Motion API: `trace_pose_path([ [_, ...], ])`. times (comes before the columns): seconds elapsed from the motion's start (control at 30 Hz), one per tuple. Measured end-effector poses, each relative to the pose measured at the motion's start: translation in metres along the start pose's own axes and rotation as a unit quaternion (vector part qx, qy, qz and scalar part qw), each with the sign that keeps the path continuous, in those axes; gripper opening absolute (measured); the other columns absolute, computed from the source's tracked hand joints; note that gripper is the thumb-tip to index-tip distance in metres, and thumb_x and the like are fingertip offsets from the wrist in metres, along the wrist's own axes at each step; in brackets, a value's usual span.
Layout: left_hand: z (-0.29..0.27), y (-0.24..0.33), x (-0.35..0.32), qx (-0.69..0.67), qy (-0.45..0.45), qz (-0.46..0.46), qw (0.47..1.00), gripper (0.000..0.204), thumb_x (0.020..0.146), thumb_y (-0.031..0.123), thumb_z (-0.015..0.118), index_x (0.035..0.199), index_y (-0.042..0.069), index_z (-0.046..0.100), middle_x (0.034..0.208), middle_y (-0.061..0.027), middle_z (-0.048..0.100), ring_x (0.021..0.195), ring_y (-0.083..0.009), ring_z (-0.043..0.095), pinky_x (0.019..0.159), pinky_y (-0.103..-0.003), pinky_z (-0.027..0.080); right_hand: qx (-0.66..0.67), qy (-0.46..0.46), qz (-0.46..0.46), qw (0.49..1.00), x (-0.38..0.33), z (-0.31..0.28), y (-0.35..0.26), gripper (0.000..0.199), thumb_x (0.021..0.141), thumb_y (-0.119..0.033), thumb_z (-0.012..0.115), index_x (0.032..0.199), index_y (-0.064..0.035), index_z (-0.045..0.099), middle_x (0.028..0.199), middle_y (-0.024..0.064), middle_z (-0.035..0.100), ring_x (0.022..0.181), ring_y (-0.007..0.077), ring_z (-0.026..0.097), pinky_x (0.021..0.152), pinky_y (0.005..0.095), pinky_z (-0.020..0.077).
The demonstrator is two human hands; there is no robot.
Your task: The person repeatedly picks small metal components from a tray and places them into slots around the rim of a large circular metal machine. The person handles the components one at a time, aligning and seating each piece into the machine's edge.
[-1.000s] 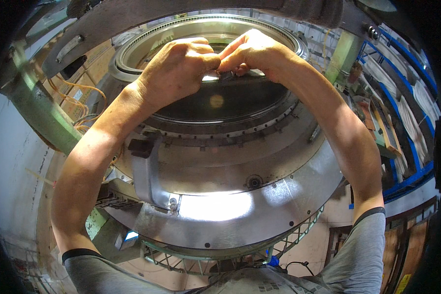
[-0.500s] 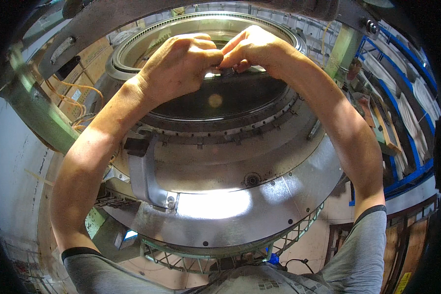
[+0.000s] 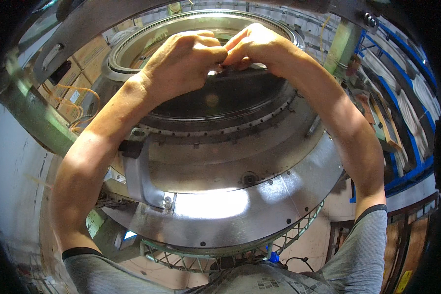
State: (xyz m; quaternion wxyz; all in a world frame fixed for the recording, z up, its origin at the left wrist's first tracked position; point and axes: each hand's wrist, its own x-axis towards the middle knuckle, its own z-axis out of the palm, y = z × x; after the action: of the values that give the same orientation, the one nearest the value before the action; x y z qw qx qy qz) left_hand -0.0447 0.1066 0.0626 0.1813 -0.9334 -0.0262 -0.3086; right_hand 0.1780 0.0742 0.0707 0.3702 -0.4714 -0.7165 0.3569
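Note:
Both arms reach forward over a large round metal machine (image 3: 206, 169), and my hands meet at the near side of its upper ring (image 3: 120, 61). My left hand (image 3: 183, 61) is closed, its thumb and fingers pressed together. Against it, my right hand (image 3: 257, 46) pinches with thumb and forefinger. Whatever sits between the fingertips is too small and hidden to make out. Below the hands lies the dark inner wall (image 3: 215, 100) of the cylinder. A curved metal bracket (image 3: 144, 176) stands on the wide shiny flange (image 3: 240, 223), near my left forearm.
A metal bar (image 3: 108, 24) arches across the top. Green posts (image 3: 41, 120) stand left and right. Cardboard boxes (image 3: 90, 56) and orange cords (image 3: 83, 90) are behind the left arm. Blue shelving (image 3: 411, 174) with white rolls lines the right. A green lattice frame (image 3: 176, 262) runs under the flange.
The view has shifted slightly, so the machine sits a little further left and higher. Both hands keep their closed pose together, with only a slight shift of the fingers.

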Motion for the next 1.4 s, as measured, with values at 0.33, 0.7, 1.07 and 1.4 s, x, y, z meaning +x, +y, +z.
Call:
trace_pose_path([
  [0.33,0.001,0.002,0.003,0.004,-0.006,-0.009,1.0,0.013,0.078,-0.001,0.073,0.089,0.004,0.069,0.085,-0.0112,0.066,0.085,-0.0326,0.069,0.074,-0.042,0.057,-0.001,-0.023,0.003,1.0,-0.003,-0.008,0.001,0.019,0.082,-0.016,0.084,0.097,-0.0061,0.085,0.088,0.0058,0.079,0.08,0.0146,0.069,0.073,0.0287,0.0559],
  [0.7,0.002,0.006,0.006,-0.027,0.026,-0.007,0.999,0.016,0.079,-0.002,0.077,0.081,0.0,0.062,0.077,-0.0125,0.058,0.077,-0.0322,0.062,0.069,-0.043,0.05,-0.003,-0.042,0.021,0.999,0.001,-0.011,-0.003,0.018,0.081,-0.011,0.086,0.097,-0.0039,0.084,0.083,0.005,0.077,0.072,0.0127,0.066,0.068,0.0274,0.0542],
  [1.07,0.001,0.01,0.014,0.012,-0.017,-0.024,0.999,0.014,0.078,0.0,0.074,0.092,0.002,0.071,0.085,-0.0114,0.068,0.092,-0.0313,0.069,0.083,-0.041,0.057,0.019,-0.011,0.019,1.0,-0.001,-0.011,-0.001,0.016,0.078,-0.004,0.084,0.093,0.0003,0.083,0.078,0.0079,0.075,0.064,0.0128,0.063,0.06,0.0256,0.0527],
  [1.4,0.012,0.011,0.03,-0.005,-0.013,-0.019,1.0,0.016,0.08,-0.001,0.073,0.095,0.004,0.072,0.084,-0.0107,0.067,0.088,-0.0305,0.069,0.08,-0.04,0.058,0.0,-0.004,0.009,1.0,-0.007,-0.024,0.005,0.016,0.078,-0.001,0.081,0.093,0.0004,0.083,0.083,0.01,0.077,0.068,0.0152,0.069,0.062,0.0259,0.0571],
])
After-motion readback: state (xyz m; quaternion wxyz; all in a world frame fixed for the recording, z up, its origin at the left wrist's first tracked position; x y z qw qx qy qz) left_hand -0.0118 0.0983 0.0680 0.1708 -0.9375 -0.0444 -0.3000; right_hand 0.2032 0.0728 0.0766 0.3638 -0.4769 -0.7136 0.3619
